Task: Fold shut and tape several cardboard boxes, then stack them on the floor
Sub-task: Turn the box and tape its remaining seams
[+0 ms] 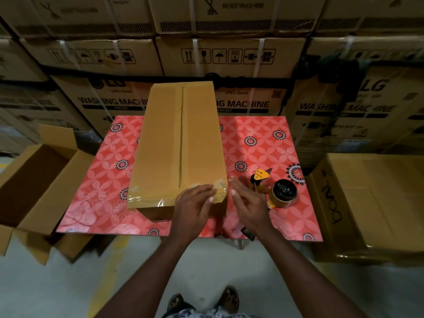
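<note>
A long closed cardboard box (174, 138) lies lengthwise on the red patterned table (263, 138). Clear tape runs along its centre seam and across its near end. My left hand (195, 203) lies flat on the near right corner of the box, fingers straight, pressing the tape. My right hand (245, 200) hovers just right of that corner with fingers spread, holding nothing. A yellow tape dispenser (273, 189) with a brown roll lies on the table right of my right hand.
An open cardboard box (34, 180) with raised flaps stands on the floor at the left. A closed box (371, 203) sits on the floor at the right. Stacked washing machine cartons (229, 53) wall off the back. My feet (202, 301) stand on grey floor.
</note>
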`<state>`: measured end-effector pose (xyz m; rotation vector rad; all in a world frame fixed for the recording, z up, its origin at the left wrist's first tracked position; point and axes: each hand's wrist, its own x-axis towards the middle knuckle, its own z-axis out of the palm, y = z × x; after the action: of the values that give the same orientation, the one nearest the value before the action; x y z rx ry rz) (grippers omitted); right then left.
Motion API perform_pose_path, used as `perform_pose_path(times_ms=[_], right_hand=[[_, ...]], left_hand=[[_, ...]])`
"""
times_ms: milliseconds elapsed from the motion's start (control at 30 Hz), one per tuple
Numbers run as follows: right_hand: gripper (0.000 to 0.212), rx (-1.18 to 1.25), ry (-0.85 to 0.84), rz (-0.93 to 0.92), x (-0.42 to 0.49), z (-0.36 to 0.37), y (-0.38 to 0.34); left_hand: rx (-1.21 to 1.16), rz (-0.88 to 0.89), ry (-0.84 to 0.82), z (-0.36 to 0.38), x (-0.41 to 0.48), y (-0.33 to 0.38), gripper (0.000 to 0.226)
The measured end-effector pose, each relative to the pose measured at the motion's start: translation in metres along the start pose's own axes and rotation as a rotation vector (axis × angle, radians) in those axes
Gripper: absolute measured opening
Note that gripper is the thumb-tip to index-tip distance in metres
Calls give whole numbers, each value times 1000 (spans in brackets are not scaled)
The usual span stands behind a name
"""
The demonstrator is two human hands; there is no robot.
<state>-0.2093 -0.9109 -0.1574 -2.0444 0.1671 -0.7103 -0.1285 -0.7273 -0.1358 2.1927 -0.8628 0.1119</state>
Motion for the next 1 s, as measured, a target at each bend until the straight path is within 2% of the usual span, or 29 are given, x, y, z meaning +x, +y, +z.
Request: perform_pose_path(times_ms=[67, 167, 267, 433, 567, 700, 800, 900, 1000], right_hand=[[33, -32, -79, -51, 9, 5, -4], [41, -187, -186, -171, 14, 12, 5], [49, -269, -188, -260, 17, 11, 16], [38, -311, -142, -393, 16, 11, 23], [33, -326, -154, -426, 16, 8, 25], [37, -332, -209, -406, 16, 5, 26], [47, -343, -269, -359, 14, 1, 22], [36, -441, -222, -395, 18, 5, 15], [32, -403, -221, -395, 19, 14, 18]], left_hand=[[16, -5, 23, 4, -1, 0, 22], [34, -35, 45, 8, -2, 3, 20], [93, -26, 54, 11, -3, 5, 20], [149, -16, 56, 13, -3, 3, 22], [194, -47, 40, 16, -2, 4, 30], [201, -55, 10, 13, -3, 5, 45], [169, -26, 8, 9, -4, 5, 35], [152, -16, 21, 7, -2, 3, 18], [166, -21, 30, 9, 0, 3, 21]])
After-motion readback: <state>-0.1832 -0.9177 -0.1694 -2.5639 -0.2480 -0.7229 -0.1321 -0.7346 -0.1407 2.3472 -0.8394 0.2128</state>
